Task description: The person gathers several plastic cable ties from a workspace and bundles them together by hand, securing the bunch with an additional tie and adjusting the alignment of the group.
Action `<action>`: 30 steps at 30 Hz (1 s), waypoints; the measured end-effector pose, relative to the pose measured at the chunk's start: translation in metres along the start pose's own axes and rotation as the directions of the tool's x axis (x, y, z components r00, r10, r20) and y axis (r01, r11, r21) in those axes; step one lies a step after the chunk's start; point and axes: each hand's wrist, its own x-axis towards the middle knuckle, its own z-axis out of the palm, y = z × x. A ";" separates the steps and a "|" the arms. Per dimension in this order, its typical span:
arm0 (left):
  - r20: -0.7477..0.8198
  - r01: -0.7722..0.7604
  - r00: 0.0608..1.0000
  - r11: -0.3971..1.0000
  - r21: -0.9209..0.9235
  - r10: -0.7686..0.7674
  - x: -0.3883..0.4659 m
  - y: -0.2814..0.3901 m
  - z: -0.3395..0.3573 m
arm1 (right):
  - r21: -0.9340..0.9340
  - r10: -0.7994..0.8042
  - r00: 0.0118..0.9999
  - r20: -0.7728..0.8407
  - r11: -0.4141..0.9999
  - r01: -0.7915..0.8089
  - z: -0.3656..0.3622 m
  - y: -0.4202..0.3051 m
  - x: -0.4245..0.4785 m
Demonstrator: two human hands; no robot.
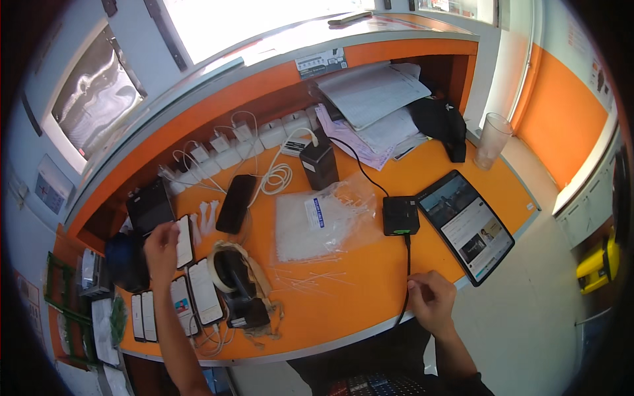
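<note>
My left hand [162, 250] is raised over the left part of the orange desk, beside a phone with a lit screen [184, 242]; whether its curled fingers hold anything cannot be told. Near the front edge, my right hand [433, 299] has its thumb and fingertips together at a black cable [407, 287]; whether they grip it is unclear. That cable runs from a small black box [400, 215] with a green light. A clear plastic bag of white cable ties [297, 232] lies mid-desk, with loose cable ties [309, 282] in front of it. A tablet [465, 227] lies at the right.
A black handheld scanner [242, 292] and a tape roll lie left of the loose ties. Several phones stand along the left. Behind are a dark phone [236, 204], chargers in a power strip [228, 158], a black box-shaped device [319, 166], papers [374, 94] and a plastic cup [493, 141].
</note>
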 end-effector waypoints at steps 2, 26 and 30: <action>-0.043 -0.036 0.999 0.995 -0.091 0.032 -0.035 0.046 -0.025 | 0.110 -0.007 1.000 -0.002 0.994 0.007 -0.006 -0.008 0.017; 0.449 -0.438 0.775 0.890 -0.123 0.444 -0.150 0.168 0.142 | -0.210 -0.323 0.648 0.689 0.767 0.606 0.119 0.024 0.157; 0.457 -0.453 0.771 0.886 -0.097 0.444 -0.151 0.169 0.140 | -0.125 -0.288 0.590 0.754 0.819 0.560 0.122 0.025 0.159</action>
